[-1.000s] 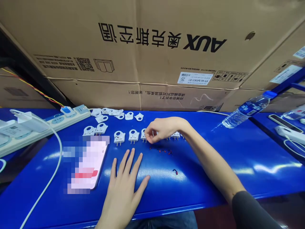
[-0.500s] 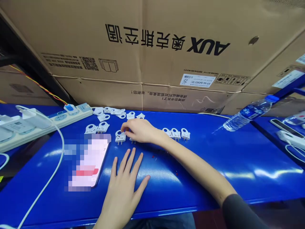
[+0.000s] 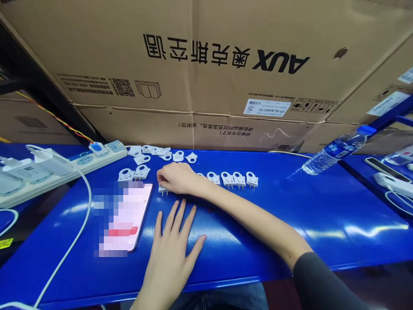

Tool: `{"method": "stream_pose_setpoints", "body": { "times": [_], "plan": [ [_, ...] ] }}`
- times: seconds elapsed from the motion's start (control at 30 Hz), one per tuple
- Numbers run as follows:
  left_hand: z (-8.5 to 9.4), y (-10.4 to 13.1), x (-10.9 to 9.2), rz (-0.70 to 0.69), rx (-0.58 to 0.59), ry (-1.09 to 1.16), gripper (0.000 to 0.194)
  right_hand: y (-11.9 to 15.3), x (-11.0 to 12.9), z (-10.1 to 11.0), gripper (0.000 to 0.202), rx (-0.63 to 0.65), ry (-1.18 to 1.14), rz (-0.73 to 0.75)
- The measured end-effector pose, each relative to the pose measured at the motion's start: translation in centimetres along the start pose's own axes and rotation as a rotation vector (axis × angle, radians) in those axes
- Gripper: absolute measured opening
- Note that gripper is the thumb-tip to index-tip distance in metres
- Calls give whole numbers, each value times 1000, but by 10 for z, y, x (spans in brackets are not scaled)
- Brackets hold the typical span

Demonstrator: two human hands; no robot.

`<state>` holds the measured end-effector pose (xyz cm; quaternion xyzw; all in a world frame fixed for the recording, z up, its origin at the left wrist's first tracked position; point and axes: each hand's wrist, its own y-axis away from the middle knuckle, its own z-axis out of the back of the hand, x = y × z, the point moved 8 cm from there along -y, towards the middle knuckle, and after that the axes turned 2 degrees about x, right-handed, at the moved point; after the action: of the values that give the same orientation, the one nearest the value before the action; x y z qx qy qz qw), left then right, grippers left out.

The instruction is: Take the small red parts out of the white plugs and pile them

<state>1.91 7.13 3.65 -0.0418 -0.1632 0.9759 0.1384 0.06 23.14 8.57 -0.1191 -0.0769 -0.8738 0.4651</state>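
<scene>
A small white plug (image 3: pixel 163 188) with two metal pins sat at the left end of a row of like plugs on the blue table (image 3: pixel 322 215), just right of the phone (image 3: pixel 127 217). The right hand (image 3: pixel 176 178) lay over it, fingers curled down onto its top so that only its lower edge and pins showed; whether the fingertips pinched it or merely pressed on it could not be told. The right forearm ran from the lower right across the table to reach it.

The left hand (image 3: pixel 172 254) rested flat on the table nearer the body, just below the plug, fingers spread open and holding nothing.

To the right of the covered plug the row of plugs (image 3: pixel 232 178) went on, each with its pins pointing toward the person. Two more plugs (image 3: pixel 134 173) lay to the left, above the phone, and a loose cluster of white plug shells (image 3: pixel 161 153) lay farther back near the cardboard box (image 3: pixel 206 64). A white power strip (image 3: pixel 64 170) ran along the left with a charger and cable (image 3: pixel 80 202) in it. A water bottle (image 3: pixel 335 148) lay on its side at the far right.
</scene>
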Motion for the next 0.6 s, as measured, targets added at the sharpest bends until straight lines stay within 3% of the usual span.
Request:
{"method": "stream_pose_setpoints", "body": {
  "times": [0.27,0.4,0.6],
  "plan": [
    [-2,0,1,5,32,3,62,11,1,27,20,-93,-52,-19],
    [-3,-1,1,8,41,14,62,56,-9,40,15,-144,-91,-69],
    [-3,-1,0,-9,29,30,62,138,-32,40,11,-125,-158,-236]
  ]
}}
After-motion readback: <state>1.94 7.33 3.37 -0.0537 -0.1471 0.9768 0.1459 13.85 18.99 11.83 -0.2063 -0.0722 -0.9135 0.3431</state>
